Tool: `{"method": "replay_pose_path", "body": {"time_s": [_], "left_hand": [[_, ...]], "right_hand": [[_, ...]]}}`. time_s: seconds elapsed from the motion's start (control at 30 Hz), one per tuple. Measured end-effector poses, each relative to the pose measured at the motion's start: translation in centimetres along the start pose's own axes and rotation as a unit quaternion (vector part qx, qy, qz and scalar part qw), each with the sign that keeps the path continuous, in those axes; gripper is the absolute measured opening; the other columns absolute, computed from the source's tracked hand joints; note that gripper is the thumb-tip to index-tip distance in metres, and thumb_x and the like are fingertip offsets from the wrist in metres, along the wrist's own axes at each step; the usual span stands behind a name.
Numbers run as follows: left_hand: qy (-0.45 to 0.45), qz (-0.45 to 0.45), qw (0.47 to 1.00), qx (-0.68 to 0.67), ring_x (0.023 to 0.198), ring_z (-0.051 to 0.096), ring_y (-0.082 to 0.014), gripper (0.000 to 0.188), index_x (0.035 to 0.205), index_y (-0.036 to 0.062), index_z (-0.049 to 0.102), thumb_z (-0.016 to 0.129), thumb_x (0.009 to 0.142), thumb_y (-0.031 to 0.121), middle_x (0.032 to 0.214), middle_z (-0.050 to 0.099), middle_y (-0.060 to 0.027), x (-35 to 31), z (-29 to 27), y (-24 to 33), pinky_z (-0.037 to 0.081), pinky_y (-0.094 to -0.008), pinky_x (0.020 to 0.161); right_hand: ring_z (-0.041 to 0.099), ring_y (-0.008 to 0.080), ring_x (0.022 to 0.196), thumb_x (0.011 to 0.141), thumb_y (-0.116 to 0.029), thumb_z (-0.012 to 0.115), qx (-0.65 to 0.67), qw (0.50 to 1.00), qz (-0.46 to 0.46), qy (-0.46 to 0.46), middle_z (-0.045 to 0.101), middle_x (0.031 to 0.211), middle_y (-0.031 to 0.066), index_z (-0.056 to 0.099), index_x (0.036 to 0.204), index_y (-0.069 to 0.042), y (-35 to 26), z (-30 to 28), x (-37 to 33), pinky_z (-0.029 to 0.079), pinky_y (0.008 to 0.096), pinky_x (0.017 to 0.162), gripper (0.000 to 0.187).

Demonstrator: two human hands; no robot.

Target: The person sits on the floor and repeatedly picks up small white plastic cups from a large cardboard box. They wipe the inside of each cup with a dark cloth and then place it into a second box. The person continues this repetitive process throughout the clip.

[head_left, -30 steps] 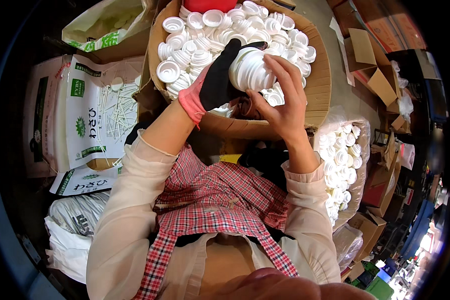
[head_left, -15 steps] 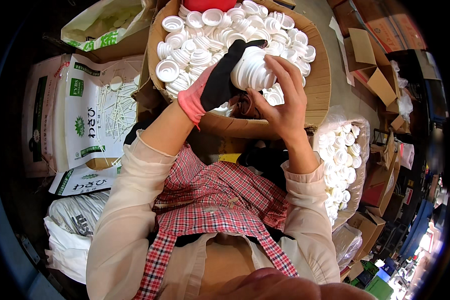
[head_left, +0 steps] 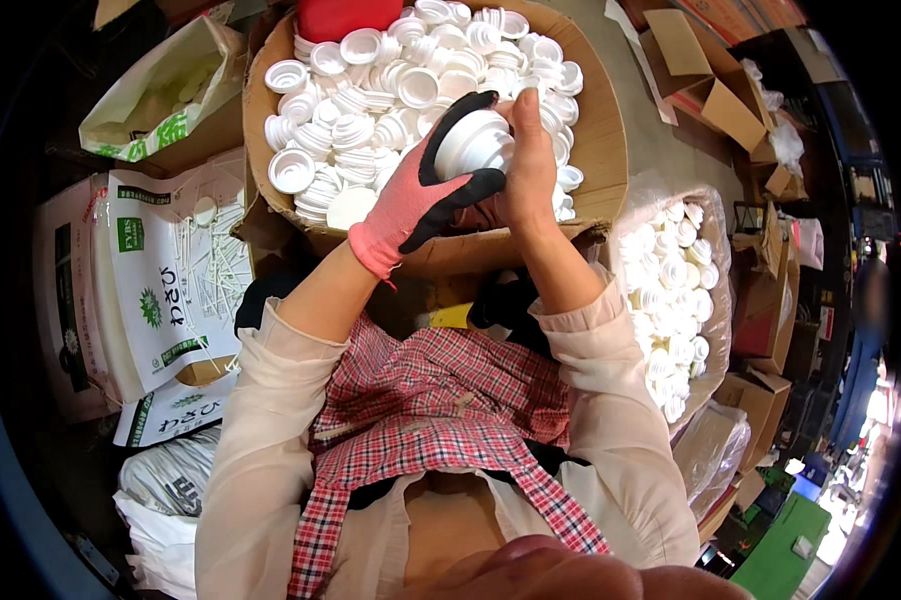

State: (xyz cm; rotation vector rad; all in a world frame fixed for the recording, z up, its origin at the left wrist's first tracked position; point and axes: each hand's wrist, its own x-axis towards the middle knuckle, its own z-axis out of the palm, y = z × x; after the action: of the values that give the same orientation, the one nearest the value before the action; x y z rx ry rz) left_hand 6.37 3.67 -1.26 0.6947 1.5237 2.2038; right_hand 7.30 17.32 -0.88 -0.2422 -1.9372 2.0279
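Note:
A white plastic piece with stepped round ridges [head_left: 476,142] is held up over the large cardboard box. My left hand [head_left: 411,200], in a pink glove with black fingers, wraps round its left side, thumb below and fingers over the top. Turned edge-on, my bare right hand [head_left: 531,165] closes against the piece's right side; some of its fingers are hidden behind. Beneath both hands, many similar white ridged pieces [head_left: 356,130] fill the box [head_left: 599,140] in a loose heap.
A red object [head_left: 349,16] lies at the heap's far edge. On the right stands a plastic-lined box [head_left: 716,330] of white pieces. Thin white sticks [head_left: 211,255] lie on printed sheeting at left, below an open bag [head_left: 131,125]. Empty cartons [head_left: 681,50] stand far right.
My right hand has gone from spread fingers at the piece's edge to pressing against its side. My left hand has rolled, showing more pink. The whole view has shifted slightly.

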Motion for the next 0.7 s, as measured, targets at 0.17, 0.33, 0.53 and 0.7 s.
{"method": "replay_pose_path", "body": {"time_s": [0.17, 0.33, 0.53, 0.7], "left_hand": [[0.069, -0.071, 0.995, 0.02, 0.103, 0.055, -0.0151, 0.06, 0.137, 0.0019, 0.042, 0.068, 0.083, 0.011, 0.121, 0.056, -0.0103, -0.1, -1.3, -3.6, 0.045, -0.0282, 0.088], [0.01, -0.007, 0.997, -0.075, 0.119, 0.051, -0.0261, 0.058, 0.14, 0.0018, 0.037, 0.058, 0.093, 0.029, 0.131, 0.051, -0.0142, 1.2, -0.2, -1.4, 0.043, -0.0393, 0.099], [0.012, -0.04, 0.99, 0.136, 0.12, 0.05, -0.0188, 0.048, 0.138, 0.0009, 0.042, 0.047, 0.099, 0.028, 0.135, 0.049, -0.0103, 1.9, -2.7, -3.7, 0.04, -0.0357, 0.102], [0.06, -0.079, 0.939, 0.328, 0.113, 0.053, -0.018, 0.039, 0.126, -0.0015, 0.053, 0.059, 0.091, 0.015, 0.122, 0.059, -0.01, 2.3, -7.2, -2.8, 0.039, -0.0297, 0.099]], "right_hand": [[0.046, 0.0133, 0.07, 0.098, -0.049, 0.041, 0.015, 1.0, -0.005, -0.007, 0.053, 0.075, 0.0033, 0.059, 0.091, 0.002, 0.9, -0.3, 0.5, 0.038, 0.0285, 0.065, 0.054], [0.06, 0.0163, 0.089, 0.087, -0.031, 0.067, 0.066, 0.959, 0.121, -0.246, 0.06, 0.104, 0.0095, 0.049, 0.127, -0.007, -1.9, -4.2, -0.4, 0.052, 0.0295, 0.073, 0.049], [0.059, 0.0184, 0.1, 0.076, -0.016, 0.078, -0.101, 0.988, 0.01, 0.115, 0.062, 0.109, 0.0092, 0.054, 0.123, -0.001, 1.7, -23.4, -2.2, 0.046, 0.0314, 0.091, 0.055], [0.058, 0.024, 0.098, 0.063, -0.024, 0.088, -0.369, 0.774, 0.022, 0.514, 0.059, 0.11, 0.015, 0.056, 0.111, 0.003, 6.3, -47.4, -5.0, 0.047, 0.0345, 0.085, 0.064]]}}
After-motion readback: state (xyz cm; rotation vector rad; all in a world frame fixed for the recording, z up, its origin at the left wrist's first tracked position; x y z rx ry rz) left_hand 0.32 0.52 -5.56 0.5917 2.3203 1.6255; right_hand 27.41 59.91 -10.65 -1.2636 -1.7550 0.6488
